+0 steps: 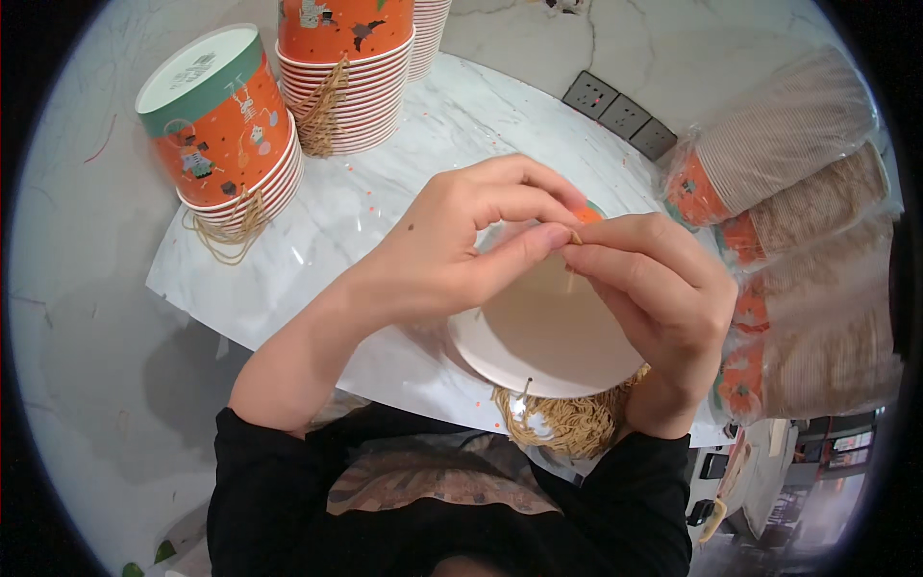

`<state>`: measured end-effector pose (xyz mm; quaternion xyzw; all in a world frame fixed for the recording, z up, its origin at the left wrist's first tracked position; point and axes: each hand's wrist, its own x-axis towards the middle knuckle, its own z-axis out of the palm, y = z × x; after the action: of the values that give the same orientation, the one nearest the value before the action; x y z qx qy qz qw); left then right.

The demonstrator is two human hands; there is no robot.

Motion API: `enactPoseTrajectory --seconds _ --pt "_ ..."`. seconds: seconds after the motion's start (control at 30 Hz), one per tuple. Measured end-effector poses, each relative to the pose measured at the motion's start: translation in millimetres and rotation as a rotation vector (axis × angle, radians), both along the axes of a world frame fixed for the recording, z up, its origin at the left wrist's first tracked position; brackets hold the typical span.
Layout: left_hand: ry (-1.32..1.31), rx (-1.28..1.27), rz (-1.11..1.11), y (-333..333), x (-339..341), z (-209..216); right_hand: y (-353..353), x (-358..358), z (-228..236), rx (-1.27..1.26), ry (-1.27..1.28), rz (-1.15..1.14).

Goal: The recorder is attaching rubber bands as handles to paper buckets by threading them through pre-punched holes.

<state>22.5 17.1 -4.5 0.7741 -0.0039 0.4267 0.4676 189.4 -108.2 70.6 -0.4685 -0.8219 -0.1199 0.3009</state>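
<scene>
My left hand (461,236) and my right hand (663,274) meet above a paper bucket (538,337). Between their thumbs and fingertips they pinch a short bit of tan cord (576,238). The bucket lies tipped, its white inside facing me, with a little of its orange outside showing past my fingers. A small metal-looking piece (527,387) shows at the bucket's near rim. Under that rim, beside my right wrist, lies a loose heap of tan cords (572,423). My fingers hide most of the pinched cord.
On the white marbled table (481,115), a short stack of upturned orange buckets (226,135) and a taller stack (346,91) carry hanging cords. Several plastic-wrapped bucket stacks (784,144) lie at the right. Black power sockets (623,115) line the far edge.
</scene>
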Motion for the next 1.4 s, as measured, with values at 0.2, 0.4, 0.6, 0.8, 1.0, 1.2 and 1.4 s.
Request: enactPoseTrajectory --seconds 0.2,0.4,0.6,0.8,1.0,1.2,1.4 --pt "-0.028 -0.149 0.067 -3.0 -0.3 0.5 4.3 2.9 -1.8 0.045 0.034 -0.016" --pt "-0.14 -0.644 -0.308 9.0 -15.7 9.8 12.7 14.1 -0.3 0.124 -0.018 -0.145" --pt "0.064 -0.663 -0.323 7.4 -23.1 18.5 14.0 21.0 2.1 0.025 0.135 -0.049" --pt "-0.138 -0.618 -0.504 2.5 -26.2 16.4 9.1 7.3 0.4 -0.014 0.266 -0.045" --pt "-0.018 -0.646 -0.111 6.8 -13.9 11.6 28.1 12.5 -18.8 -0.158 0.204 0.059" --pt "0.167 -0.563 0.041 1.5 -9.7 9.5 38.4 16.9 -28.3 -0.106 0.084 0.072" --pt "0.162 -0.101 0.39 0.7 -5.2 2.2 36.3 22.9 -24.0 -0.442 0.485 0.108"
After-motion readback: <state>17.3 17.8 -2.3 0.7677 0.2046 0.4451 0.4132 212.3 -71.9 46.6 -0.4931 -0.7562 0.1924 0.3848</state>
